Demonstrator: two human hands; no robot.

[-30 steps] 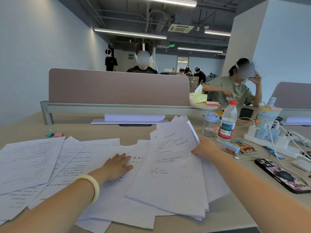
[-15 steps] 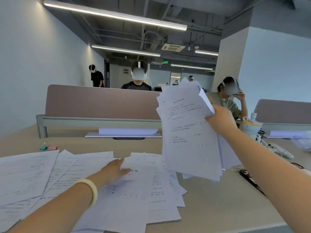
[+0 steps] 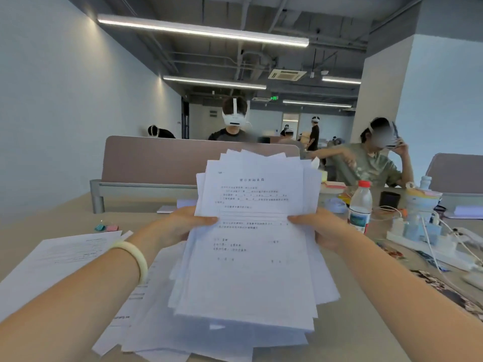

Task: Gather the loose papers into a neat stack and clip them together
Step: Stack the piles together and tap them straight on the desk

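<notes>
Fingers [image 3: 206,220] snug around paper stack [image 3: 251,270]

I note matt white paper in the sheaf [image 3: 251,270], a smooth matt desk top [image 3: 57,218], a glossy bracelet [image 3: 136,257] and a clear plastic bottle [image 3: 360,205].

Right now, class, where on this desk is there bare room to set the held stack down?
Bare desk lies between the binder clips and the divider. Loose sheets cover the left; the bottle and power strip crowd the right.
</notes>
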